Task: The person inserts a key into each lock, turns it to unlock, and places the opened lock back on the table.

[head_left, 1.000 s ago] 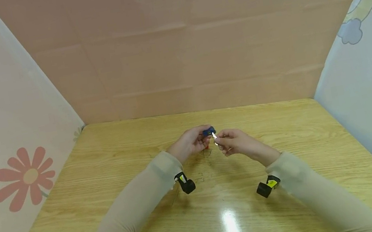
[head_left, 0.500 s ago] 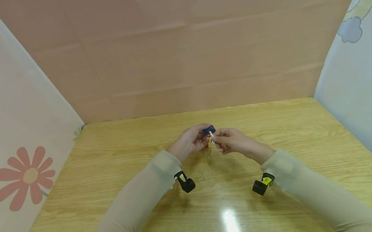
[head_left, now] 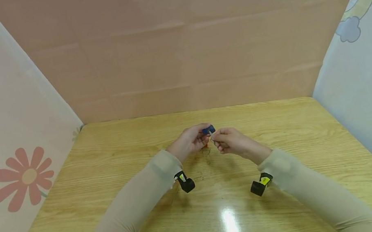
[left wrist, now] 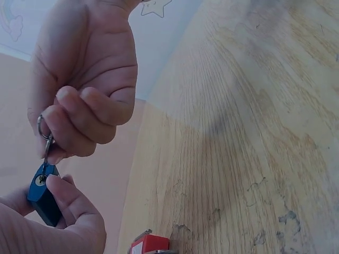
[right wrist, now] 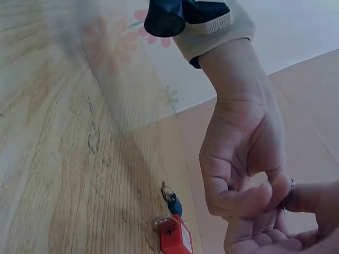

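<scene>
My left hand [head_left: 190,141] holds a blue padlock [head_left: 208,130] above the table, thumb and fingers around its body. In the left wrist view the brass keyhole [left wrist: 40,180] faces my right hand [left wrist: 87,106]. Right thumb and fingertips pinch a small metal key [left wrist: 46,153] with a ring [left wrist: 40,126] on it; its blade reaches the keyhole. In the right wrist view the fingers of both hands meet and hide the padlock. Below them on the table lies a red block [right wrist: 177,235] with a metal loop, beside a small blue piece [right wrist: 175,205] with a ring.
The wooden table [head_left: 152,221] is bounded by a brown back wall [head_left: 174,51] and printed side panels. A black camera is strapped to each wrist. Dark marks [left wrist: 288,219] show on the table's surface.
My right hand has moved left toward the padlock, bringing the key up to its keyhole; less of the key shows now. My left hand has stayed nearly still.
</scene>
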`<action>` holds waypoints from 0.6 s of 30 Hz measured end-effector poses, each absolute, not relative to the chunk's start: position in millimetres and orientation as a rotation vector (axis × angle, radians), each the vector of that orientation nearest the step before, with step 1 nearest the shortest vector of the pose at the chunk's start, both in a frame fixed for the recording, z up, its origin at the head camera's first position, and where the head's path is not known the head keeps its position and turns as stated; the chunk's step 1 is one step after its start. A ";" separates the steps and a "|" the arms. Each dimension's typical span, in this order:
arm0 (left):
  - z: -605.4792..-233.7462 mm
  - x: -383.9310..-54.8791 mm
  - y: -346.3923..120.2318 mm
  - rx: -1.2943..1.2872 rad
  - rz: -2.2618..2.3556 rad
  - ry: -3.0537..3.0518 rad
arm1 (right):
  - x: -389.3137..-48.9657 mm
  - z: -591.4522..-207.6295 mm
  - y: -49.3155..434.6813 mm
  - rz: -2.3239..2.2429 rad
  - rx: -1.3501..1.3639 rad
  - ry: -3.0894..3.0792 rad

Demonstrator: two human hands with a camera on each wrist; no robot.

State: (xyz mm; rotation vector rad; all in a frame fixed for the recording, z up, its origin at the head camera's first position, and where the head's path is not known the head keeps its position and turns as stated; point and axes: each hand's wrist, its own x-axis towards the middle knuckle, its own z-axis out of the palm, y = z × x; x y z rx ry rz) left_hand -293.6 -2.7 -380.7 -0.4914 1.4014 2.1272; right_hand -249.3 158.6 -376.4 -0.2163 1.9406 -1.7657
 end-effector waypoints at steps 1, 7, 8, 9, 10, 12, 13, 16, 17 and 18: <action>-380.7 -293.6 -2.7 -0.491 2.128 1.404 | -248.9 -375.8 157.3 -1.784 -0.202 1.917; -381.2 -293.9 -2.7 -0.475 2.128 1.422 | -247.1 -373.2 152.7 -1.868 -0.143 1.761; -381.5 -293.8 -2.7 -0.473 2.131 1.423 | -247.3 -372.8 152.7 -1.881 -0.130 1.731; -381.6 -293.6 -2.8 -0.471 2.134 1.426 | -247.6 -372.4 152.9 -1.894 -0.116 1.700; -381.9 -293.4 -2.9 -0.468 2.139 1.427 | -248.0 -372.0 152.9 -1.909 -0.099 1.671; -382.0 -292.3 -3.1 -0.452 2.140 1.444 | -248.9 -371.0 152.5 -1.933 -0.065 1.620; -381.8 -291.5 -3.1 -0.439 2.140 1.454 | -249.3 -370.5 152.3 -1.942 -0.052 1.603; -381.3 -289.2 -2.8 -0.409 2.140 1.483 | -250.0 -369.9 151.4 -1.974 -0.003 1.565; -381.3 -288.5 -2.7 -0.404 2.141 1.491 | -250.1 -370.3 151.2 -1.981 0.008 1.559; -381.3 -288.0 -2.8 -0.403 2.145 1.494 | -250.2 -371.0 151.1 -1.985 0.010 1.557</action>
